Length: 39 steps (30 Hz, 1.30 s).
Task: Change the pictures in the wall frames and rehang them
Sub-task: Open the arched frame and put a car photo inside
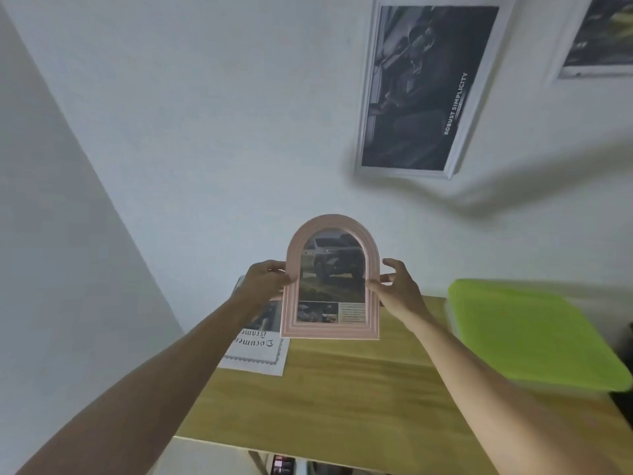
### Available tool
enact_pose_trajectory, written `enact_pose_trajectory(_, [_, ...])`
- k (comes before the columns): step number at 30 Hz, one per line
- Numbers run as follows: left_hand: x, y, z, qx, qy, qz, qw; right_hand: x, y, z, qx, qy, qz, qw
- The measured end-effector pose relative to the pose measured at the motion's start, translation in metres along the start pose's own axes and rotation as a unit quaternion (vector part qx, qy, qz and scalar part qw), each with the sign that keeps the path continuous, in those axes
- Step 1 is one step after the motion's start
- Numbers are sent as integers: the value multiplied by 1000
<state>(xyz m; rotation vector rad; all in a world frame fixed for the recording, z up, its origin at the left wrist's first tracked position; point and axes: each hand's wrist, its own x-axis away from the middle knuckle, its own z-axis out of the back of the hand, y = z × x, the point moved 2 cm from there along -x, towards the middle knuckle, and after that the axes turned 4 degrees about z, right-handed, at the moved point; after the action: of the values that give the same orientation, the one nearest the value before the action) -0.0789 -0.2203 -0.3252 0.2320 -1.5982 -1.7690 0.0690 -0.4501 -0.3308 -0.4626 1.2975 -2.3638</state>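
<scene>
- Pink arched frame [331,279] is held upright in front of the white wall [205,132], above the wooden table's [342,389] far edge.
- Left hand [265,281] grips its 9 o'clock edge; right hand [397,286] pinches its 3 o'clock edge.
- White wall frame [424,87] hangs at 1 o'clock, with bare wall at 11 o'clock.
- Green-lidded box [527,330] sits at 3 o'clock, well apart.

Arched frame [330,279] above table [342,389], paper [255,351] left, lidded box [527,334] right

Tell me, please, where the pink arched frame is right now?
In the head view, the pink arched frame is held up at centre between the left hand and the right hand, above the wooden table and before the white wall.
</scene>
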Motion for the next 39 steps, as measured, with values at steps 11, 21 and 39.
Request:
enact_pose_trajectory(11, [46,-9,-59,-158,130,-172,964,7,-51,-29,-58,-71,42,995])
enact_pose_trajectory(21, [64,-33,-98,-218,76,-290,929,13,-52,-23,-91,-6,42,995])
enact_pose_trajectory(39, [13,-57,-2,-86,-35,-100,991,5,8,-8,-223,-79,-32,971])
